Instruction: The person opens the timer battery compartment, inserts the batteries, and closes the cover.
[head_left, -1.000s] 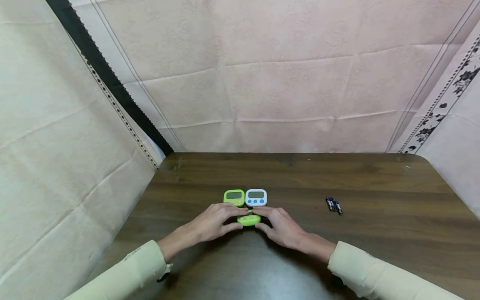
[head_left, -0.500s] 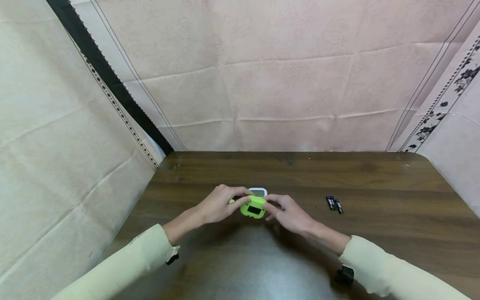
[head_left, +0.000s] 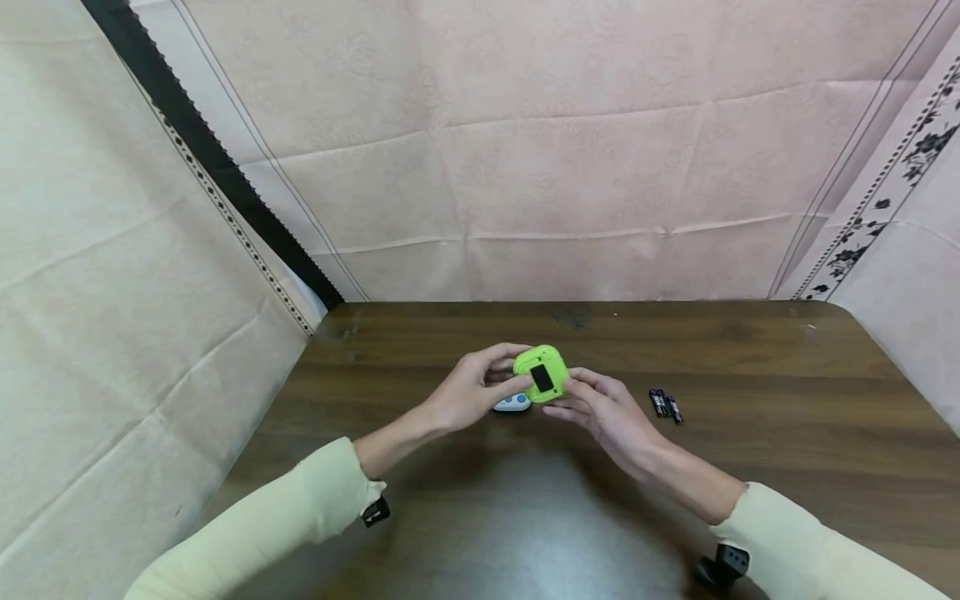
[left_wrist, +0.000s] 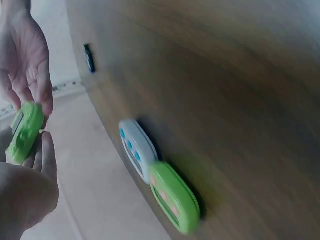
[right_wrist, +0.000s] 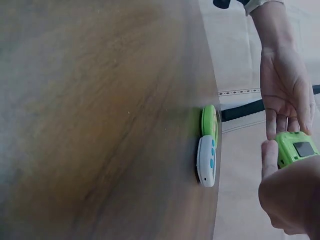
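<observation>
Green timer (head_left: 542, 375) is held in the air between two hands, above and a little right of the white timer (head_left: 512, 403) in the head view. The left hand (head_left: 476, 387) pinches its left side, thumb on the face turned to the person and fingers behind; the right hand (head_left: 618, 417) pinches its lower right corner, thumb likewise in front.

Beneath the white timer spreads a dark brown wood-grain table (head_left: 510, 533), with a soft shine on the side nearer the person. Against the white timer's left side lies a second green timer (left_wrist: 175, 197), touching it, buttons up; the left hand hides it from the head camera. Well to the right of the white timer lie small dark batteries (head_left: 665, 406), close together. Beyond the white timer, past the table's far edge, hangs creased pale cloth (head_left: 525, 167), with a black strip (head_left: 225, 175) to the left and a floral band (head_left: 862, 237) to the right.

The held timer is bright lime with rounded corners; the side towards the person bears a dark rectangular patch. Its other side cannot be made out.
</observation>
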